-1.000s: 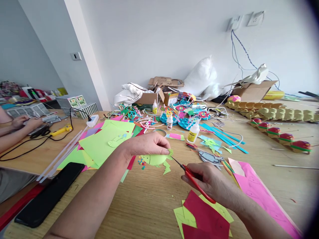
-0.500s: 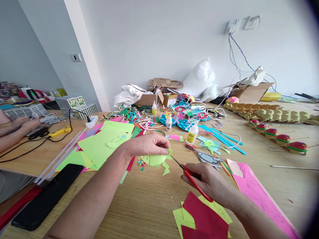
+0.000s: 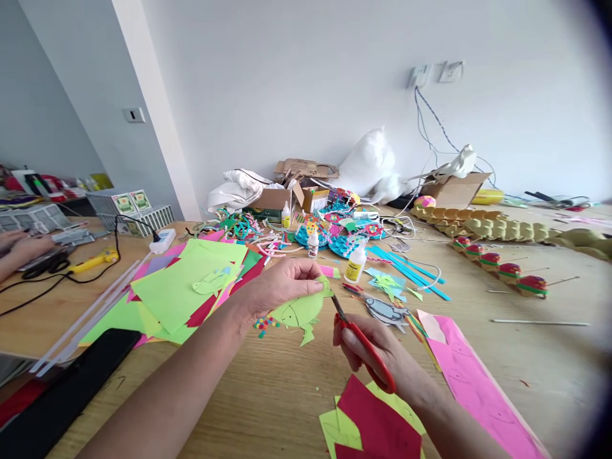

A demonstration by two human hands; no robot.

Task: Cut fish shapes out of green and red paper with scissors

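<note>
The left hand [image 3: 299, 280] is pinching a green paper fish [image 3: 297, 311] near its tail, while the right hand [image 3: 385, 341] is holding red-handled scissors [image 3: 346, 322], their blades reaching the paper's edge. Colourful dots [image 3: 262, 326] are lying beside the fish, and a grey paper fish [image 3: 385, 311] is resting near a glue bottle [image 3: 355, 264].

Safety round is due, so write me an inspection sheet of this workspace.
Surface: wooden table, small paper scraps on it.
Job's things: green paper fish; red-handled scissors, blade tips at the fish's tail end.
Clutter: coloured paper sheets, glue bottle, grey paper fish, dark red paper.
Hands: left hand pinches the green fish; right hand grips the scissors.
Cables: black cable at white power strip; cords below wall sockets.
Surroundings: white wall behind; co-worker's hands at far left.
</note>
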